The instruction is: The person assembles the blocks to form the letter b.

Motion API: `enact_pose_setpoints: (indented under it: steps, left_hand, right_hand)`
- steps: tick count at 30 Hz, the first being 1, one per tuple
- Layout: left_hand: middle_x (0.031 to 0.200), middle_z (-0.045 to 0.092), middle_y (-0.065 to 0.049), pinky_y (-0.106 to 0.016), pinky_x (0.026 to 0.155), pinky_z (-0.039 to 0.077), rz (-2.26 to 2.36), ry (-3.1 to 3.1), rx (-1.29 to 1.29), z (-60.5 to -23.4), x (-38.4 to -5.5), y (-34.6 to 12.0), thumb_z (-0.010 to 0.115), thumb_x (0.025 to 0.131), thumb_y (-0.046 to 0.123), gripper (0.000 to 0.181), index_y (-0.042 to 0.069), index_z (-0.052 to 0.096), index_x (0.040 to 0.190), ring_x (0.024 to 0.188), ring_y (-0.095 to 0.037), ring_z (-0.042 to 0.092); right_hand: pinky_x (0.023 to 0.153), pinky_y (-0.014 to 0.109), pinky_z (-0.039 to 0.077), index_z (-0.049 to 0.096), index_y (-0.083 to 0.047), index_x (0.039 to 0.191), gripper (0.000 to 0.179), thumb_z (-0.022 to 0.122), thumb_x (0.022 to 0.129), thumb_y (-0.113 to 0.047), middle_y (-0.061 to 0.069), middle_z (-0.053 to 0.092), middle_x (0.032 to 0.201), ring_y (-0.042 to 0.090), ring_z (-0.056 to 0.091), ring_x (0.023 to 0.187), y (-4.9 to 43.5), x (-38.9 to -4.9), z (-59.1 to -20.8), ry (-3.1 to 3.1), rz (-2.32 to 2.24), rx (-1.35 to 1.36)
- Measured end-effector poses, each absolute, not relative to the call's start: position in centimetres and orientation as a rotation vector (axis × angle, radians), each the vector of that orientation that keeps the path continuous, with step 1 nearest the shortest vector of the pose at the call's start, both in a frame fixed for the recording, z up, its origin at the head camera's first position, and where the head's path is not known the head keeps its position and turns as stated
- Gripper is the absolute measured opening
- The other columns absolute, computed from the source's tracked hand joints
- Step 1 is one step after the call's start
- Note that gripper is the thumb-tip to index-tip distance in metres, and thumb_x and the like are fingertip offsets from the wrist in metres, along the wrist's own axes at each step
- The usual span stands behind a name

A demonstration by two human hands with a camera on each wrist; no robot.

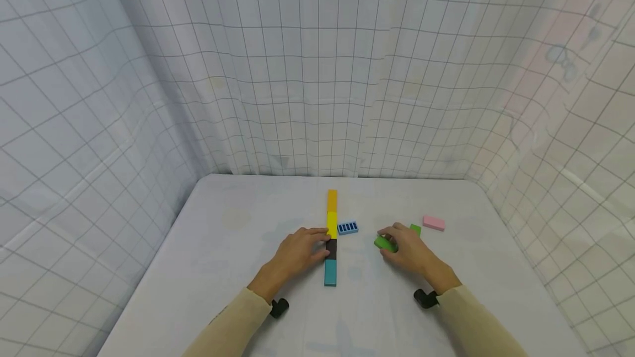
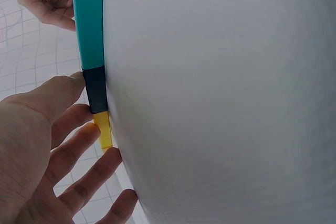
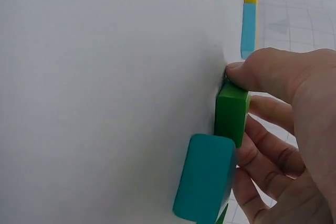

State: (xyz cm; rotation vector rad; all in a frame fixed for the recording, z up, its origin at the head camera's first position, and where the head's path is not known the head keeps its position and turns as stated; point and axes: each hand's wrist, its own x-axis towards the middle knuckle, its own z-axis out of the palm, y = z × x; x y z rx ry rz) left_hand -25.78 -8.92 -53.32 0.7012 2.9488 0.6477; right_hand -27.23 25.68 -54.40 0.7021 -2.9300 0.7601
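Observation:
A straight row on the table runs from an orange block (image 1: 332,200) at the far end through a yellow block (image 1: 332,220) and a black block (image 1: 331,249) to a teal block (image 1: 330,273) nearest me. My left hand (image 1: 296,251) lies along its left side, thumb at the black block and fingertips by the yellow one, fingers loosely spread. With my right hand (image 1: 408,249) I pinch a green block (image 3: 231,111) between thumb and fingers, low at the table. Close beside it is another teal block (image 3: 205,178), hidden by that hand in the head view.
A blue slotted block (image 1: 348,228) lies just right of the yellow one. Beyond my right hand are a second green block (image 1: 415,229), partly covered, and a pink block (image 1: 434,222). Gridded white curtains (image 1: 327,81) surround the white table (image 1: 238,208) at the back and sides.

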Motion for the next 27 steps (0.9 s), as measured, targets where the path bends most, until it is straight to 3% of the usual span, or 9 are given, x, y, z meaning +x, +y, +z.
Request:
enact_pose_setpoints:
  steps: [27]
  left_hand:
    - [0.166, 0.071, 0.0, -0.063, 0.111, 0.065, 0.658, 2.96, 0.717, -53.4, -25.7, -9.0, 0.084, 0.11, 0.036, 0.044, 0.021, 0.08, 0.151, 0.145, -0.037, 0.071]
  right_hand:
    - [0.098, 0.051, 0.069, 0.08, -0.002, 0.137, 0.04, 0.091, 0.099, -0.006, 0.013, 0.08, 0.123, 0.029, 0.079, 0.111, 23.9, -29.9, -53.5, -2.868, 0.758, 0.725]
